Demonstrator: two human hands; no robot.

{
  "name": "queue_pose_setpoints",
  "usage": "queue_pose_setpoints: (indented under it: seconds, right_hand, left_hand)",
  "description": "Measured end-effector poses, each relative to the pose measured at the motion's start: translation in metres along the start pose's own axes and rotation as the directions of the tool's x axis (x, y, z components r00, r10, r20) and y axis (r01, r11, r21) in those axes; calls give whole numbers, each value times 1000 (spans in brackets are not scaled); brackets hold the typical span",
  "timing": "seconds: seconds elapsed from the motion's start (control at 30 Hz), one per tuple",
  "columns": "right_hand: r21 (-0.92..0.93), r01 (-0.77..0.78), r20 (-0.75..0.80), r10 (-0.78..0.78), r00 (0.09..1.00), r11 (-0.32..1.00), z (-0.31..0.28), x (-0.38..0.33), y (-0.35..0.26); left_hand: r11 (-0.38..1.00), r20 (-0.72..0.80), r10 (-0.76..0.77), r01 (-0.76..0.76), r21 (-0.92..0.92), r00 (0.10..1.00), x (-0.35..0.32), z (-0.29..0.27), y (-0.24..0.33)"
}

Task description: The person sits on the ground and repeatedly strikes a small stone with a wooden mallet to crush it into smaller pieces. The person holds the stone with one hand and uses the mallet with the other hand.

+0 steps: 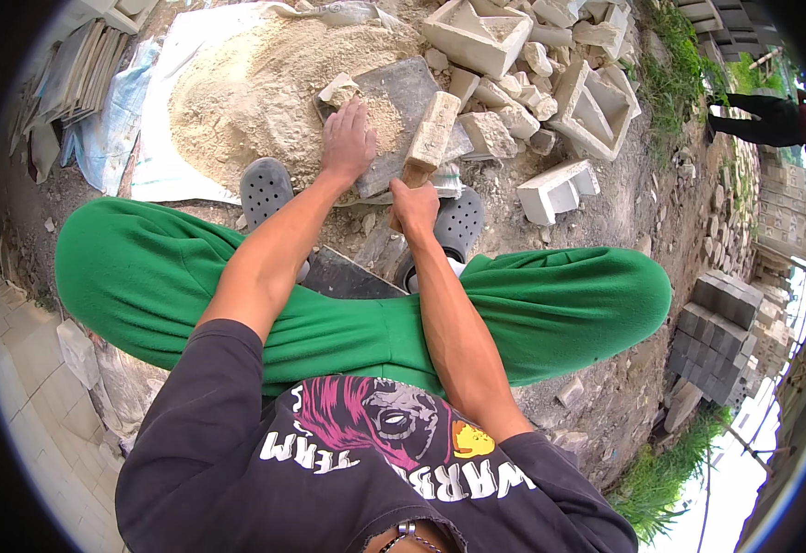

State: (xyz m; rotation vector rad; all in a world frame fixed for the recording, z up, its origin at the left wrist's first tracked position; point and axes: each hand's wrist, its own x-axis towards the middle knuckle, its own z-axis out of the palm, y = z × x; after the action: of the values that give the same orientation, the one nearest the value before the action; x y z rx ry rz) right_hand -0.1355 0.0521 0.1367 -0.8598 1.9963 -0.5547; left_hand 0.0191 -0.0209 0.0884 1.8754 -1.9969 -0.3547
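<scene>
The right hand (415, 205), closed round the mallet (435, 131) at upper centre, should swing only once the left hand (348, 146), fingers extended and gripping nothing visible, clears the dark slab (405, 83) and pale chunk (337, 88) just beyond.

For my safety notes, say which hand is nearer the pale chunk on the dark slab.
Left. The left hand is close beside the chunk; the right hand grips the mallet farther off.

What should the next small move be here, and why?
Probably draw the left hand away from the dark slab before any blow: it is close to the pale chunk, and the right hand grips a mallet whose head is nearby.
</scene>
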Motion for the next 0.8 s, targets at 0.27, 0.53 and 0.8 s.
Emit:
queue_pose_setpoints:
  seconds: [0.27, 0.53, 0.8]
  right_hand:
    - [25, -60, 50, 58, 997, 998, 7, 6, 1]
    - [-39, 52, -73, -55, 996, 998, 21, 14, 12]
    - [-37, 44, -87, -47, 995, 998, 14, -1, -9]
  left_hand:
    - [955, 189, -248, 273, -118, 950, 59, -32, -35]
    - [915, -69, -400, 393, -94, 914, 37, -26, -42]
    - [823, -148, -560, 568, 16, 815, 1, -36, -58]
